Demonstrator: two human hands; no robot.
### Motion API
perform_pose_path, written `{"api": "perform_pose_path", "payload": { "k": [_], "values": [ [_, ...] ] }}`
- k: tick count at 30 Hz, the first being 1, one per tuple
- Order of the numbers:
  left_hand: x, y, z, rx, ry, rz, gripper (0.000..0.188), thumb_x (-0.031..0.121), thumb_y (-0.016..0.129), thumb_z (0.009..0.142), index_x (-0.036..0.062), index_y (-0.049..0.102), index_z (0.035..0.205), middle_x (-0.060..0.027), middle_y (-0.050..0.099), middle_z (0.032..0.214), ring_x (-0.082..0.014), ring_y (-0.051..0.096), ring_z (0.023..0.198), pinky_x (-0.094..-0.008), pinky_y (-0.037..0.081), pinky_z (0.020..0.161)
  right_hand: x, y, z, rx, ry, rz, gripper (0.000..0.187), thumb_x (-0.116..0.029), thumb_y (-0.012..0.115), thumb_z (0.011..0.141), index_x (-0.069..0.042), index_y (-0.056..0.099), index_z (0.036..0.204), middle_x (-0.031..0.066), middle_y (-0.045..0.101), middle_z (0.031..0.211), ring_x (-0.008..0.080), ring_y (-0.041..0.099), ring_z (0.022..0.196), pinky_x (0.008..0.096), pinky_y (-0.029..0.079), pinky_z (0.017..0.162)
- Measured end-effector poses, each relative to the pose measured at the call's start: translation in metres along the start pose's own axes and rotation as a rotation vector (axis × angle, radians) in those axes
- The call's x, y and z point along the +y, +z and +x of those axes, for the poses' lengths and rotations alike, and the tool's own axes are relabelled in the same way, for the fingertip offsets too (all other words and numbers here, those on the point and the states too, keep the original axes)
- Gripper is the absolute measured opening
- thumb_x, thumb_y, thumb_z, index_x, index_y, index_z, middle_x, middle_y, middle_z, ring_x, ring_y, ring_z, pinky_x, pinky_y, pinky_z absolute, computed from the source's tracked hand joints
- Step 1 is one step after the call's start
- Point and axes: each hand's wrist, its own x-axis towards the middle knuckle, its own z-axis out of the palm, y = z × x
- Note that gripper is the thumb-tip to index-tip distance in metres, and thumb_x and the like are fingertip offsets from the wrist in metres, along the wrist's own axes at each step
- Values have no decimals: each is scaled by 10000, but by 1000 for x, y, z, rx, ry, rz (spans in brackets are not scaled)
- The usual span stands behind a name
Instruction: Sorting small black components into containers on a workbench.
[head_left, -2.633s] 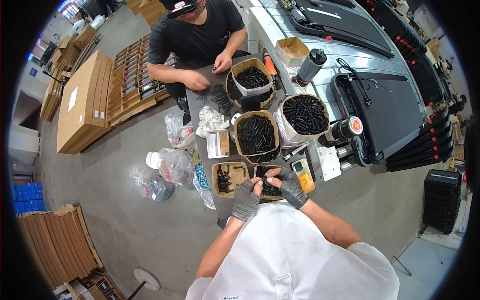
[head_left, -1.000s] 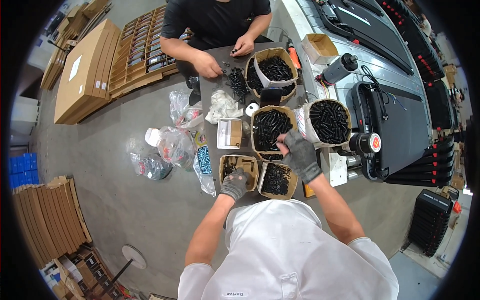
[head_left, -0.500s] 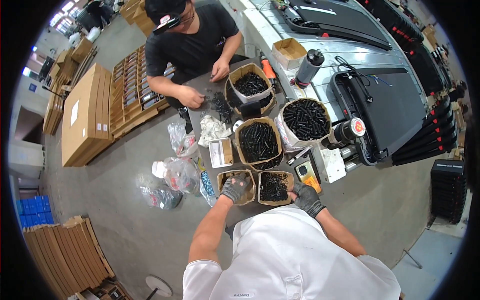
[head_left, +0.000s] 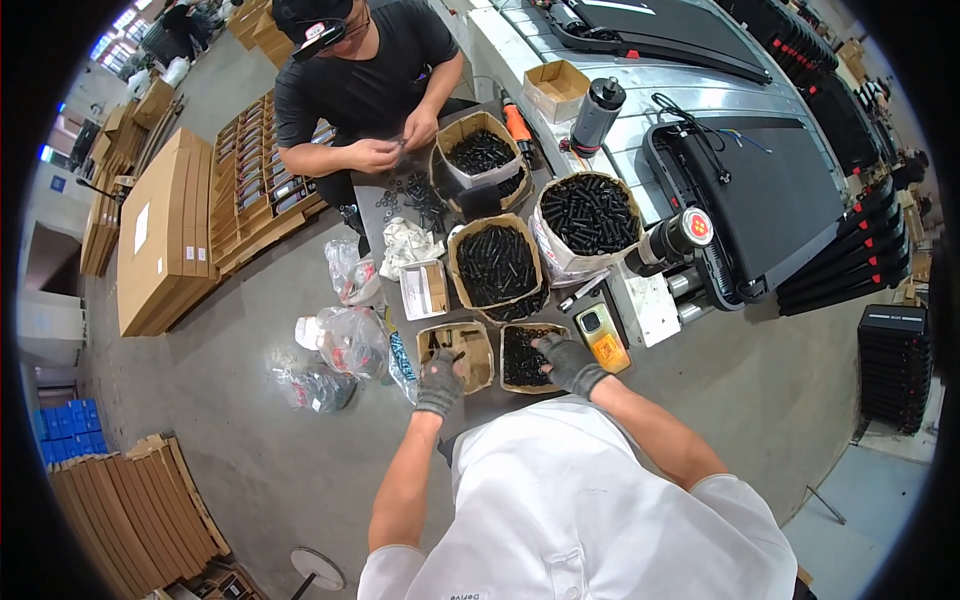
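My left hand (head_left: pixel 438 382), in a grey glove with bare fingertips, is at the near left side of a cardboard box (head_left: pixel 480 370) holding a few black pins. Its fingers are closed; whatever is between them is too small to make out. My gloved right hand (head_left: pixel 572 364) reaches over the right side of a second box, which is filled with small black rings (head_left: pixel 522 352). Its fingertips are pressed together at the rings, and what they pinch is hidden. Behind these boxes stands a larger carton of black pins (head_left: pixel 493 262).
A co-worker's hands (head_left: pixel 398 148) meet above loose black parts at the far table end. More pin cartons (head_left: pixel 590 215), a white rag (head_left: pixel 408 245), a small box (head_left: pixel 424 290) and a phone (head_left: pixel 602 340) lie around. Plastic bags (head_left: pixel 350 340) sit to the left.
My left hand has drawn back from inside the left box to its near left side. My right hand has moved over the rings. The co-worker's hands have come together; the view has shifted slightly.
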Motion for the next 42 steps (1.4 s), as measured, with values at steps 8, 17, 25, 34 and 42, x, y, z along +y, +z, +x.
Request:
{"api": "perform_pose_path", "payload": {
  "k": [8, 17, 25, 34, 42],
  "values": [
    [20, 2, -88, 136, -355, -512, 217, 183, 626, 898, -14, 584, 978, -94, 614, 752, -153, 580, 645, -296, 485, 619, -33, 31, 29, -76, 31, -210, 806, -314, 699, 744, -54, 345, 1420, 265, 315, 1439, 435, 463, 1201, 473, 413, 993],
    [39, 3, -109, 156, -471, -642, 235, 202, 636, 880, -6, 600, 983, -120, 625, 773, -201, 599, 697, -331, 494, 661, 21, 33, 46, 171, 110, 324, 246, -48, 551, 784, -58, 692, 986, 130, 693, 919, 309, 637, 960, 367, 495, 857],
    [40, 0, -123, 110, -476, -626, 244, 198, 639, 880, -10, 595, 999, -121, 642, 816, -210, 607, 745, -333, 493, 709, 14, -15, 16, -26, 16, 1061, 488, 66, 455, 797, -30, 542, 1267, 123, 653, 1102, 207, 610, 1049, 260, 455, 898],
    [58, -25, -125, 45, -510, -614, 229, 189, 630, 883, -11, 606, 993, -113, 651, 809, -174, 611, 729, -313, 495, 694, -8, 22, 6, 121, 73, -101, 507, -91, 622, 749, -17, 518, 1240, 217, 574, 1182, 364, 590, 1043, 417, 480, 894],
    [67, -29, -118, 5, -519, -651, 256, 191, 661, 871, -30, 606, 988, -120, 639, 862, -206, 595, 791, -315, 483, 754, -5, 47, 31, 140, 81, -163, 275, -77, 532, 811, -95, 624, 1070, 194, 618, 1028, 351, 637, 900, 467, 511, 766]
  ]
}}
